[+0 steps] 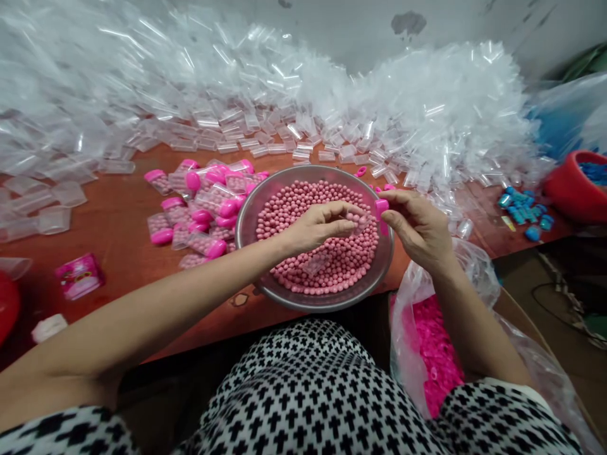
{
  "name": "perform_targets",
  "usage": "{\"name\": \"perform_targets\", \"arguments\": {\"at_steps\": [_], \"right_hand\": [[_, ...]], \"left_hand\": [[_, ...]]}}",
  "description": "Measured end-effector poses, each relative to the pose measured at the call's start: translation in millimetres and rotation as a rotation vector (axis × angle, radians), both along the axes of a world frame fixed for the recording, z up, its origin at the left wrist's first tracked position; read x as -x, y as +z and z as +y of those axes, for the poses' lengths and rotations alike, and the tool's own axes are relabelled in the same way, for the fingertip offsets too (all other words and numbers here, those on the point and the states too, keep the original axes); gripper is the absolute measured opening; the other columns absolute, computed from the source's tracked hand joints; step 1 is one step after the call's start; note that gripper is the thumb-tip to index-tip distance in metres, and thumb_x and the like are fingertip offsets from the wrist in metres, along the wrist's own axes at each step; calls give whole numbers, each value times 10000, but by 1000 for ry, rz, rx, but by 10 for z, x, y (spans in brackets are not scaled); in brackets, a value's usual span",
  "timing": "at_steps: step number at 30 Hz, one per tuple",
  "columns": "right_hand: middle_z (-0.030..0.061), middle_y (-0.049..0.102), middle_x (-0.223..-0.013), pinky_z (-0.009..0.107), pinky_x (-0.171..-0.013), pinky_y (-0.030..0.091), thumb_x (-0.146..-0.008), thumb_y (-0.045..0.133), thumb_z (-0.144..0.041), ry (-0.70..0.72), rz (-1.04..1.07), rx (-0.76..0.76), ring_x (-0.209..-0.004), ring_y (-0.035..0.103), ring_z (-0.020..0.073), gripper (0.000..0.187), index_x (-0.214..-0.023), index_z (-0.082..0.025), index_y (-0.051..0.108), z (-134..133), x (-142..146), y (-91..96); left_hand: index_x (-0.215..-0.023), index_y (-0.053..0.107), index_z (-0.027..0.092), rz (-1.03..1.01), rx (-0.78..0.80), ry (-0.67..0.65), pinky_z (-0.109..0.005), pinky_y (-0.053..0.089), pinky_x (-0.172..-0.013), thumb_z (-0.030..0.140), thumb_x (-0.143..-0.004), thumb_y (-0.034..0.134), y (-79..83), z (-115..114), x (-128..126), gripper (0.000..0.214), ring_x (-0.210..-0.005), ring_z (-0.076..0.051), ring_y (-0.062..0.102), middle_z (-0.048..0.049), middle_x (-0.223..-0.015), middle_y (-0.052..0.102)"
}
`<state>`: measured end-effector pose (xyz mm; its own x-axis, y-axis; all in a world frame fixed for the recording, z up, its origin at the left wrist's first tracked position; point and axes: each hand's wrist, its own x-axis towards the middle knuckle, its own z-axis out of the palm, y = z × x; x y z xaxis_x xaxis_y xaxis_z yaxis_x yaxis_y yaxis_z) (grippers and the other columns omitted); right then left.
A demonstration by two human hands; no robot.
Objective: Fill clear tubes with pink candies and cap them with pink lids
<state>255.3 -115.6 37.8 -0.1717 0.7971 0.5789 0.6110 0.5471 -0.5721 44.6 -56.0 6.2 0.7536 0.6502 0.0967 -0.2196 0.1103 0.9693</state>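
Above a metal bowl (244,243) of pink beads (303,212), my left hand (322,226) is closed around a small clear plastic container (363,222) with pink beads inside. My right hand (420,227), over the bowl's right rim, pinches a bright pink cap (382,208) between thumb and fingers. The cap is close to the container's open end; whether they touch I cannot tell. Another clear container (317,264) lies on the beads in the bowl. Left of the bowl is a heap of bead-filled containers (208,243) with pink caps.
Clear empty containers (284,76) are piled high along the back of the table (128,208). At my right, a plastic bag (403,341) holds pink caps (434,347). Blue pieces (524,208) lie beside a red bowl (576,189). A pink packet (79,276) is at left.
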Motion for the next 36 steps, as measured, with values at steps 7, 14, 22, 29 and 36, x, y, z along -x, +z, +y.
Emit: {"name": "perform_targets", "arguments": {"at_steps": [7,14,22,29,36], "right_hand": [[81,735,-1046,354,-861,554,-958,559,-227,80,-318,-135,-943,692,194,239,-1185,-208,632,-5,178,52],[76,683,-937,332,-758,562,-962,533,-214,52,-358,-158,-874,665,199,230,-1177,-233,611,-57,273,-45],[89,678,-861,336,-724,563,-955,519,-178,22,-425,-163,-813,654,208,217,-1132,-205,642,-101,332,-165],[69,730,-1130,391,-892,574,-906,654,-353,139,188,196,-967,708,208,302,-1196,-273,680,-20,224,-122],[69,757,-1045,489,-981,542,-666,833,-552,130,698,512,-1012,714,259,480,-1025,-248,738,-33,81,-210]], "left_hand": [[-934,700,133,59,-311,102,-266,521,-810,258,-867,642,-62,-47,9,153,-855,-152,657,-38,-884,705],[-962,745,164,217,-632,335,-251,495,-762,321,-918,597,-48,-107,76,220,-816,-164,665,-49,-875,741],[-1047,759,188,287,-853,397,-284,533,-825,267,-935,545,-115,-92,104,254,-905,-194,729,-79,-1007,784],[-1027,775,167,40,-209,226,-277,555,-771,359,-859,671,-10,10,80,275,-859,-184,714,-66,-980,776],[-1005,787,158,-9,-110,214,-303,549,-787,424,-811,736,12,9,75,333,-851,-190,685,-75,-938,762]]}}
